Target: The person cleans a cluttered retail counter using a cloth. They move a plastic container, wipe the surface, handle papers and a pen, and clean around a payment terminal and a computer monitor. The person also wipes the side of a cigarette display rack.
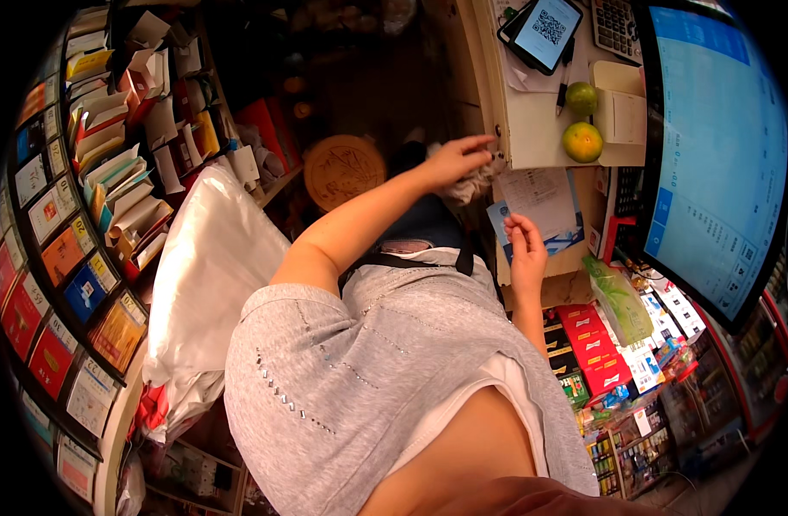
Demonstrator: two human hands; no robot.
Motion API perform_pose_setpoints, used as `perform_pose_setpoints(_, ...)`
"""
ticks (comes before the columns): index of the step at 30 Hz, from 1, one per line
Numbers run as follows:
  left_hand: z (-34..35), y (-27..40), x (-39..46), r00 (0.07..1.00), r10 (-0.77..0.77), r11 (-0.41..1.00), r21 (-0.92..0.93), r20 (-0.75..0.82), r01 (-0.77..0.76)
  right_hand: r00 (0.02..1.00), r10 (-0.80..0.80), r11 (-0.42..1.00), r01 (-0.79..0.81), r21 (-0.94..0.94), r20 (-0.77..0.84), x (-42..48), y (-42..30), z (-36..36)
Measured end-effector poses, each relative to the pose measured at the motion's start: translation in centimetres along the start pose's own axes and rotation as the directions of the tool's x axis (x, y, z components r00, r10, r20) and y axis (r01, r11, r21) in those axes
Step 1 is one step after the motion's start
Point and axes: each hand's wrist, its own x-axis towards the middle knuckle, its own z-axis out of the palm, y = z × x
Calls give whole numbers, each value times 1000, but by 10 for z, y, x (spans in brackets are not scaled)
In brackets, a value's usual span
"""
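Note:
My left hand reaches across my lap with its fingers stretched apart toward the edge of the white counter. I see nothing gripped in it. Just below its palm lies a crumpled pale cloth or bag; whether they touch is unclear. My right hand is raised, fingers half curled, its fingertips in front of a blue-and-white leaflet. Nothing shows between those fingers, though their inner side is partly hidden. Beside it, a printed paper sheet rests on a lower surface.
On the counter are a phone showing a code, a pen, a green citrus fruit, a yellow-green one and a calculator. A monitor stands right. Leftward are a white plastic bag and a round wooden stool.

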Motion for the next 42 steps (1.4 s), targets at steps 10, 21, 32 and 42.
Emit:
perform_pose_setpoints(10,19,-34,14,972,210,946,271,-105,-175,998,41,999,-42,-4,-49,-8,12,-10)
perform_pose_setpoints(21,21,-23,5,982,156,926,363,-103,-109,994,-3,1000,5,18,-108,-20,24,-14)
perform_pose_setpoints(32,7,-16,10,999,29,996,87,-14,-27,831,-427,855,243,-458,-357,-32,-47,-49)
perform_pose_setpoints(42,-47,-84,67,855,-3,828,-481,-518,-289,945,-212,922,109,-370,-249,-72,12,-39)
